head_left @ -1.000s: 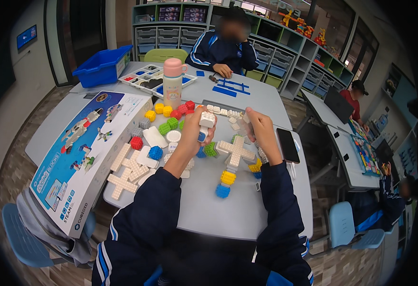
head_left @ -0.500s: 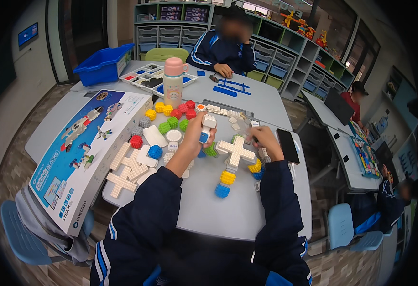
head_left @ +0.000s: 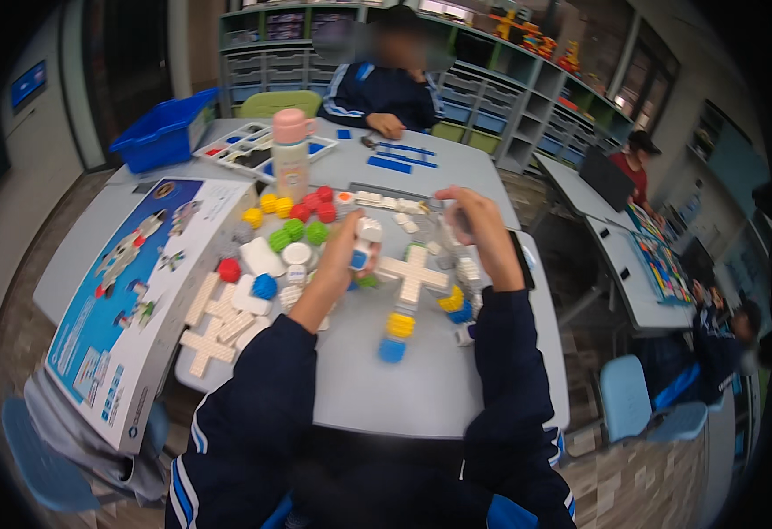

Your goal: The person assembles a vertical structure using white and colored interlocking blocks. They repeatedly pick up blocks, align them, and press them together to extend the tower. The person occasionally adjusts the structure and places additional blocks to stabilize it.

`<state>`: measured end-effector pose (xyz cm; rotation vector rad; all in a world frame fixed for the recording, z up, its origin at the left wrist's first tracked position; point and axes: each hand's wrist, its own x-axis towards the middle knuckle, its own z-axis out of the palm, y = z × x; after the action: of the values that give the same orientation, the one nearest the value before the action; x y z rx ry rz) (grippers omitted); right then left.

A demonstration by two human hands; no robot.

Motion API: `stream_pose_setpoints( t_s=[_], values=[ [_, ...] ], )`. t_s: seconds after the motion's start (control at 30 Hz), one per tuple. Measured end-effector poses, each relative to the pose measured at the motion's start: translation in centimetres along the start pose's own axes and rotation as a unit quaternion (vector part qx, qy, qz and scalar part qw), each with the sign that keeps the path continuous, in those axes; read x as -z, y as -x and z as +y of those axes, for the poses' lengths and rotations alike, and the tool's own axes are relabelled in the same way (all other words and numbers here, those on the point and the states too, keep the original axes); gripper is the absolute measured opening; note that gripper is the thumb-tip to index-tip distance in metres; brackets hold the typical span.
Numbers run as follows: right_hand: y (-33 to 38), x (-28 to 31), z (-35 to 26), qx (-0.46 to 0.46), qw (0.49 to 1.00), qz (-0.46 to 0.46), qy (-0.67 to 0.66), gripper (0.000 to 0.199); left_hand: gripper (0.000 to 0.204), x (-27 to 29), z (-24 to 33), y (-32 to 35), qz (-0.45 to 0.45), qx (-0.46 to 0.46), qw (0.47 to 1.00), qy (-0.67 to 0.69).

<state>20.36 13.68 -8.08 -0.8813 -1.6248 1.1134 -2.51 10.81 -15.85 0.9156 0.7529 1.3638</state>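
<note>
My left hand (head_left: 342, 260) is closed round a white block (head_left: 368, 231) with a blue face. Raised to the right, my right hand (head_left: 478, 220) has its fingers bent and apart, with nothing visible between them; motion blurs it. Between the hands lies a white studded cross piece (head_left: 414, 278), with a yellow block (head_left: 399, 325) and a blue block (head_left: 392, 350) in a row on its near side. Beside my right wrist are another yellow block (head_left: 450, 300) and white pieces, partly hidden by that hand.
Red, green and yellow blocks (head_left: 293, 229) and white plates (head_left: 208, 348) crowd the table's left side. A bottle (head_left: 291, 163), a parts tray (head_left: 249, 152) and a blue bin (head_left: 161, 132) stand beyond. A large box (head_left: 139, 300) lies left; a phone (head_left: 523, 256) lies right. A person sits opposite.
My right hand has lifted away from the small pieces right of the cross, and its fingers have spread. My left hand keeps the white block. The whole view has shifted slightly.
</note>
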Motion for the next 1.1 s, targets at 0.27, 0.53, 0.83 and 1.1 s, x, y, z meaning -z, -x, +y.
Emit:
stream_pose_setpoints(
  t_s=[0.27, 0.53, 0.83, 1.1],
  values=[
    [1.5, -3.2, -0.5, 0.008, 0.972, -0.175, 0.159, 0.045, 0.04, -2.0, -0.8, 0.7, 0.005, -0.081, 0.987, -0.137],
    [2.6, -4.1, -1.3, 0.162, 0.925, -0.088, 0.334, 0.053, 0.041, -2.7, -1.1, 0.8, 0.008, -0.141, 0.983, -0.117],
    [2.3, -3.1, -2.4, 0.2, 0.938, 0.033, 0.28, 0.047, 0.046, -2.9, -0.3, 1.3, -0.152, -0.013, 0.987, 0.053],
    [2.2, -3.7, -2.3, 0.188, 0.955, 0.038, 0.225, 0.044, 0.048, -2.1, -1.0, 0.8, -0.199, -0.062, 0.976, 0.065]
  ],
)
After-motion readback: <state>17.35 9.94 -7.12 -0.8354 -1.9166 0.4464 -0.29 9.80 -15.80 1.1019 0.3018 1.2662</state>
